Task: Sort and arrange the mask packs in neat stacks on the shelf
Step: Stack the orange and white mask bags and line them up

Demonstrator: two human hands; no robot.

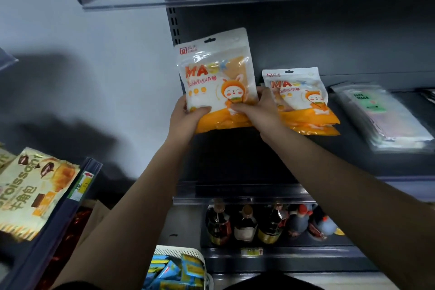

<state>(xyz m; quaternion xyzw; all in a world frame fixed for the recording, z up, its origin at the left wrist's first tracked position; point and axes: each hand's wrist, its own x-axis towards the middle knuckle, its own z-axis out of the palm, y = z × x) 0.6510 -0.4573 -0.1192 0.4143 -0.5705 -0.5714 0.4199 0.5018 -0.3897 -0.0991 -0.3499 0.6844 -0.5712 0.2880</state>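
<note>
Holding an orange-and-white mask pack (217, 80) upright over the dark shelf (235, 158), near its left end: left hand (188, 116) curled round the lower left corner with the thumb pressed on the front, right hand (256, 110) gripping the lower right edge, fingers wrapped behind. Judged as mid-placement, squaring the pack before setting it down. Possibly more than one pack in this grip; hard to tell from the layered orange bottom edge. Just to the right, lying flat, a stack of matching packs (303, 101), touching or nearly touching the right wrist. Next move calls for tipping the held pack flat and lining its edges up, either on that stack or beside it. Further right on the same shelf, a pile of clear-wrapped face masks (386, 117). Below, bottles (259, 221) on a lower shelf; at bottom, a white basket (186, 252) of blue sachets; at left, a croissant bag (30, 188) against a pale wall.
</note>
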